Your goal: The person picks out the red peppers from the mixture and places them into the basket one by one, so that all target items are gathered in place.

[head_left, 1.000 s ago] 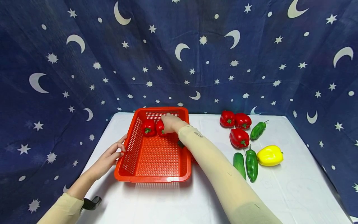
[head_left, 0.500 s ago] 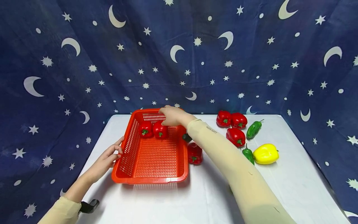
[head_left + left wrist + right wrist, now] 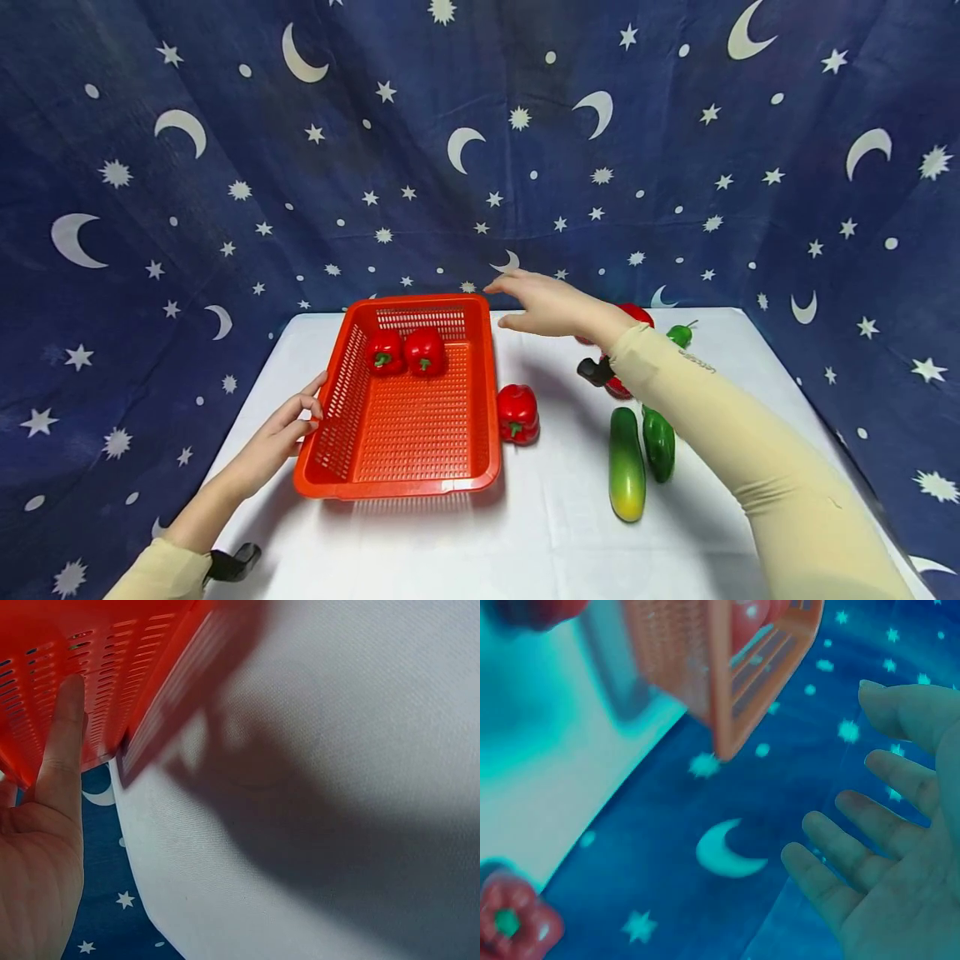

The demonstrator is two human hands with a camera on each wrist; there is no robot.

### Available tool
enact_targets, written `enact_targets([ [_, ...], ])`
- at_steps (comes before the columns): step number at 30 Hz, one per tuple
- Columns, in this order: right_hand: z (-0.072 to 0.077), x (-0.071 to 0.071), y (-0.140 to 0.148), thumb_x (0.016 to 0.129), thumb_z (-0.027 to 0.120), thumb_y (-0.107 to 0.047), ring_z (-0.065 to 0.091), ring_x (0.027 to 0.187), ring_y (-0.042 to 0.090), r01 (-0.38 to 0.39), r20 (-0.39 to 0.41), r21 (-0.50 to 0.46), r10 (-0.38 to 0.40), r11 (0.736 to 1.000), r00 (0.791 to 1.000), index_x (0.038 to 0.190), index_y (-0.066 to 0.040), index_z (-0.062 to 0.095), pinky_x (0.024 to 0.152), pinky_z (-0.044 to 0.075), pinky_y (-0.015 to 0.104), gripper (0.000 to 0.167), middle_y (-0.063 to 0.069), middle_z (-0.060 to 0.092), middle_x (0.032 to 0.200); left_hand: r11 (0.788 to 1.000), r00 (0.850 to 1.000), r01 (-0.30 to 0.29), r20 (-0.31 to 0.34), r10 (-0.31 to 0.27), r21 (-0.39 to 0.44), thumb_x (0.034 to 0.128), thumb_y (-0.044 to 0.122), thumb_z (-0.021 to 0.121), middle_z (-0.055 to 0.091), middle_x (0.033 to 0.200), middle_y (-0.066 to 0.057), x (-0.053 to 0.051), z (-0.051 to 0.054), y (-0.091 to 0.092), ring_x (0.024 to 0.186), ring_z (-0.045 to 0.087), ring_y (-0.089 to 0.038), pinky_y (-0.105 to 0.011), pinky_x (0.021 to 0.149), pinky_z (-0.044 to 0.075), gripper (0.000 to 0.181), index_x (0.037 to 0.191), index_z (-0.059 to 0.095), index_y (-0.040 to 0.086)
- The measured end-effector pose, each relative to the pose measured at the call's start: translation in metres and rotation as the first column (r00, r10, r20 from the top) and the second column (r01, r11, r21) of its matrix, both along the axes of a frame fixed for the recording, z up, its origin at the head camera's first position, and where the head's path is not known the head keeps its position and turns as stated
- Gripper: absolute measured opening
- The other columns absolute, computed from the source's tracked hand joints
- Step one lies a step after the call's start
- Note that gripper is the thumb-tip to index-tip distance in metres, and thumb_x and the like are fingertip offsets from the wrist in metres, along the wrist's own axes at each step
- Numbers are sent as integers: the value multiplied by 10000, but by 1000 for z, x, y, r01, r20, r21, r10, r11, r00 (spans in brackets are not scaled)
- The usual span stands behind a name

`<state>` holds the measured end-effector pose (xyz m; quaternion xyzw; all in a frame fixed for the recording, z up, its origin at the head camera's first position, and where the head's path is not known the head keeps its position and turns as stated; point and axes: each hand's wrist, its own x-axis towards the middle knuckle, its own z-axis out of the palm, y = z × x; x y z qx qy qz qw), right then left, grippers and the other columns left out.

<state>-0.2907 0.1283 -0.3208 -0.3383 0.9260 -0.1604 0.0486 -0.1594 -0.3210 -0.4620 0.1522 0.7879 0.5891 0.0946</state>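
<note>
My left hand holds the left rim of a red plastic basket. Its fingers bend at the rim, and in the left wrist view one straight digit lies on the slotted outer wall. Two red bell peppers, one on the left and one on the right, sit side by side at the back inside the basket. My right hand hangs in the air right of the basket, fingers spread and nothing held. Another red bell pepper lies against the basket's right side.
A cucumber and a green pepper lie on the right of the white table. Beyond, a second green pepper and red bell peppers are partly hidden by my right arm. A starry blue cloth hangs behind.
My right hand has come out of the basket and moved right, leaving the second red bell pepper inside. My left hand stays at the rim. The head view has shifted slightly.
</note>
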Motion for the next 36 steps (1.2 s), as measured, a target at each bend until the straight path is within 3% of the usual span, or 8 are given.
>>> enact_targets([
  [7, -11, 10, 60, 943, 704, -320, 524, 1264, 296, 110, 57, 10, -110, 994, 992, 1473, -155, 525, 1090, 405, 514, 584, 108, 473, 1510, 1000, 1000, -5, 9, 5, 6, 994, -41, 352, 82, 1717, -63, -1, -1, -1, 1323, 435, -86, -426, 757, 587, 145, 1070, 443, 41],
  [12, -32, 18, 100, 937, 717, -306, 448, 1359, 364, 183, 121, 4, -182, 983, 976, 1487, -142, 510, 1062, 412, 595, 610, 159, 458, 1524, 1000, 1000, -3, 9, 3, 22, 995, -42, 354, 81, 1716, -70, 0, -3, -1, 1318, 442, -78, -417, 753, 588, 140, 1073, 442, 33],
  [18, -62, 32, 140, 924, 716, -227, 458, 1336, 408, 235, 194, -8, -229, 972, 954, 1488, -109, 502, 973, 481, 612, 614, 194, 460, 1516, 999, 1000, 12, -3, -12, 31, 1006, -39, 351, 70, 1715, -96, 1, -2, -1, 1320, 432, -59, -406, 752, 586, 128, 1078, 439, 21],
  [27, -94, 40, 172, 912, 682, -170, 483, 1282, 429, 309, 284, -13, -293, 951, 913, 1510, -66, 452, 994, 450, 636, 650, 228, 450, 1505, 999, 1000, 13, -10, -13, 30, 1006, -38, 350, 69, 1715, -94, 1, -1, -2, 1327, 430, -69, -398, 745, 585, 138, 1080, 443, 32],
  [36, -106, 44, 185, 905, 633, -88, 421, 1343, 480, 345, 332, -58, -307, 937, 892, 1526, -40, 419, 1047, 374, 672, 659, 282, 384, 1540, 1000, 1000, -6, 6, 6, 17, 1004, -36, 349, 77, 1717, -70, -1, -3, -2, 1333, 417, -59, -402, 757, 584, 149, 1078, 449, 45],
])
